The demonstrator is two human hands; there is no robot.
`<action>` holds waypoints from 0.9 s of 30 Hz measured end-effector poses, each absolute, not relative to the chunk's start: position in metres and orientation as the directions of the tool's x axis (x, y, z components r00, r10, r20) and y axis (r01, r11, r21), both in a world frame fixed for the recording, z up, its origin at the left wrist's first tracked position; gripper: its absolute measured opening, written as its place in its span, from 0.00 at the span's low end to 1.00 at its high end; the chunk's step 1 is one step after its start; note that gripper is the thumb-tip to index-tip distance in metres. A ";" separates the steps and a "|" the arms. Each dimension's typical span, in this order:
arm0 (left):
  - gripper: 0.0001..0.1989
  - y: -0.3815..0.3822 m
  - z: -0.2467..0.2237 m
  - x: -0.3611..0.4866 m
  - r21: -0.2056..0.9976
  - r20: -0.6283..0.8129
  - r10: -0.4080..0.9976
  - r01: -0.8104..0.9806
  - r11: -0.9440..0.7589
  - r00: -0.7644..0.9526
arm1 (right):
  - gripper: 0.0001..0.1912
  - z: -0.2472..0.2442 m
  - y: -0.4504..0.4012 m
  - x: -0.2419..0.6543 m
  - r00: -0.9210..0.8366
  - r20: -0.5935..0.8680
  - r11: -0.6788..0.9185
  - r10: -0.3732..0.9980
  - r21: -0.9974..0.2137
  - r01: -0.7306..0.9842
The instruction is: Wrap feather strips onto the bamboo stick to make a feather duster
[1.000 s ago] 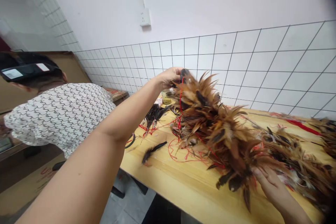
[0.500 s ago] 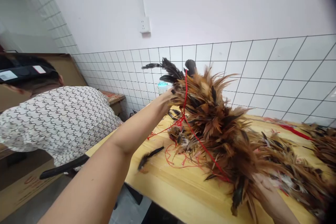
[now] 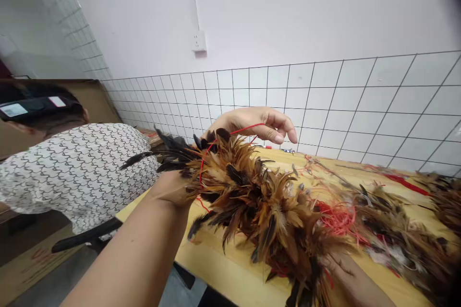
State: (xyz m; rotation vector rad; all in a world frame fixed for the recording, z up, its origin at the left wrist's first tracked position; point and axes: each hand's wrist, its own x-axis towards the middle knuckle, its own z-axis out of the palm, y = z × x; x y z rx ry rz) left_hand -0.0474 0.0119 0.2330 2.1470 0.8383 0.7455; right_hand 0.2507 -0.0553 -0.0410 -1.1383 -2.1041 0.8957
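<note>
A long bundle of brown and black feathers [image 3: 248,192], like a feather duster, stretches across the middle, its dark tips pointing left. Beyond its upper side is my left hand [image 3: 266,122], fingers loosely bent. A red string [image 3: 202,165] loops round the bundle's left part and runs up between my left thumb and fingers, where it seems to be held. At the lower right, my right hand [image 3: 336,266] grips the bundle's other end; feathers cover its fingers. One dark loose feather [image 3: 198,225] lies by the bundle on the wooden table [image 3: 212,264].
A tangle of red string [image 3: 336,218] and more feathers [image 3: 389,220] cover the table's right side. Behind it rises a white tiled wall [image 3: 331,100]. To the left sits another person in a patterned shirt [image 3: 86,172], close to the table's edge.
My left hand has come out from behind the feathers and moved right, carrying the red string over the bundle. The feather bundle has shifted left and lower, uncovering the red tangle.
</note>
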 end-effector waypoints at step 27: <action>0.24 -0.013 0.236 0.005 0.068 -0.282 0.724 0.766 -0.640 0.630 | 0.26 -0.054 -0.032 0.244 -0.457 0.294 0.516 0.839 -0.697 0.498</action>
